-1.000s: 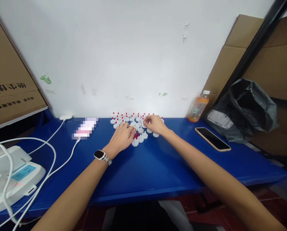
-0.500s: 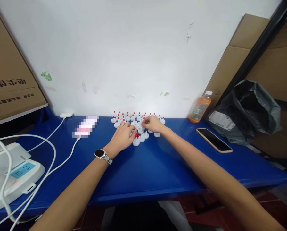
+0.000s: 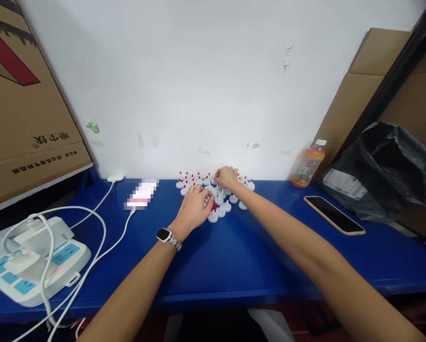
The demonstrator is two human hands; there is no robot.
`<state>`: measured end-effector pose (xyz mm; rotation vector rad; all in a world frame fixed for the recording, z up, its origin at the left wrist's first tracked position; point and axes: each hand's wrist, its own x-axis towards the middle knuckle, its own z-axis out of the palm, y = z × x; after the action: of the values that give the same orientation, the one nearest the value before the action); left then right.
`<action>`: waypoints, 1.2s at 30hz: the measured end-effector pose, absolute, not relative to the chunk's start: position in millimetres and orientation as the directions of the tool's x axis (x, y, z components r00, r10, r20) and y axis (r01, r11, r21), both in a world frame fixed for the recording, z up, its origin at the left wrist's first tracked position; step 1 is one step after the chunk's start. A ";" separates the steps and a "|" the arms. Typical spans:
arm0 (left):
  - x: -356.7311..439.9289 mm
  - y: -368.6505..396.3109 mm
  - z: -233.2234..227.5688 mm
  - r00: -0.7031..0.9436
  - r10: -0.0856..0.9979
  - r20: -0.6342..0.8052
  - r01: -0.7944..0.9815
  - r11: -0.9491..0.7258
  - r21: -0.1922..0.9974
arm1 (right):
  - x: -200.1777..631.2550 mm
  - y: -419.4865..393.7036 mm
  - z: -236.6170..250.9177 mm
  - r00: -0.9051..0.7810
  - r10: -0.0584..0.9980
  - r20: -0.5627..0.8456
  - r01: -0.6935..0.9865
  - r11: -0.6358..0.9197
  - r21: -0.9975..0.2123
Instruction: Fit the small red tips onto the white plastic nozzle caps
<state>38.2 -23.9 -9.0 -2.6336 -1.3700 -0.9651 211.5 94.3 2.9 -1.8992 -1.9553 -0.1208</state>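
The little white caps [image 3: 216,194] sit with their red tips pointing up. The left hand [image 3: 195,209], at 7 o'clock, rests on them, fingers curled. The right hand [image 3: 227,176], at 1 o'clock, pinches one.

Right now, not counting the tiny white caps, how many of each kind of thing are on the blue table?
Phones: 2 (one at right, one charging, blurred)
Orange drink bottle: 1
White power strip: 1
Black plastic bag: 1
Hands: 2 (left, right)
Total: 7
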 end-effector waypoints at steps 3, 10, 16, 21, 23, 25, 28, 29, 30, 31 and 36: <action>37.4 -22.8 -6.9 0.414 0.739 0.531 0.749 -0.608 0.264 | 216.0 89.6 2.3 0.038 0.923 0.382 0.968 0.061 -0.245; 37.7 -21.2 -4.3 0.354 0.761 0.543 0.762 -0.572 0.304 | 220.9 90.4 1.0 0.071 0.936 0.345 0.970 0.015 -0.242; 41.1 -25.1 -6.7 0.421 0.761 0.493 0.722 -0.610 0.327 | 207.8 99.2 -3.0 0.092 0.941 0.326 0.941 0.025 -0.338; 40.5 -23.3 -4.9 0.391 0.747 0.538 0.705 -0.619 0.347 | 214.6 66.3 4.9 -0.003 0.842 0.539 0.843 0.292 -0.452; 40.6 -24.2 -2.7 0.371 0.732 0.571 0.686 -0.631 0.363 | 217.2 39.8 7.3 -0.109 0.796 0.596 0.684 0.495 -0.536; 41.2 -26.6 -0.7 0.355 0.726 0.590 0.675 -0.635 0.375 | 217.1 12.0 7.1 -0.145 0.809 0.570 0.557 0.542 -0.629; 42.6 -31.4 1.0 0.384 0.723 0.574 0.693 -0.637 0.338 | 213.4 -20.2 2.2 -0.176 0.815 0.553 0.493 0.559 -0.667; 42.9 -32.8 1.3 0.408 0.717 0.565 0.703 -0.642 0.307 | 212.0 -26.9 0.1 -0.187 0.813 0.552 0.475 0.566 -0.673; 43.1 -33.9 1.7 0.435 0.707 0.558 0.711 -0.650 0.268 | 210.9 -31.7 -1.8 -0.197 0.810 0.553 0.455 0.575 -0.680; 43.1 -34.6 2.2 0.465 0.692 0.552 0.715 -0.662 0.227 | 210.1 -34.9 -3.3 -0.206 0.805 0.556 0.435 0.584 -0.685; 43.9 -31.5 2.7 0.534 0.615 0.580 0.687 -0.716 0.126 | 209.9 -39.7 -2.0 -0.204 0.757 0.621 0.439 0.638 -0.633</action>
<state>43.9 -31.5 2.7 -2.6478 -1.1287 -0.9292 209.9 -39.7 -2.0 -0.9558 -1.8411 0.3914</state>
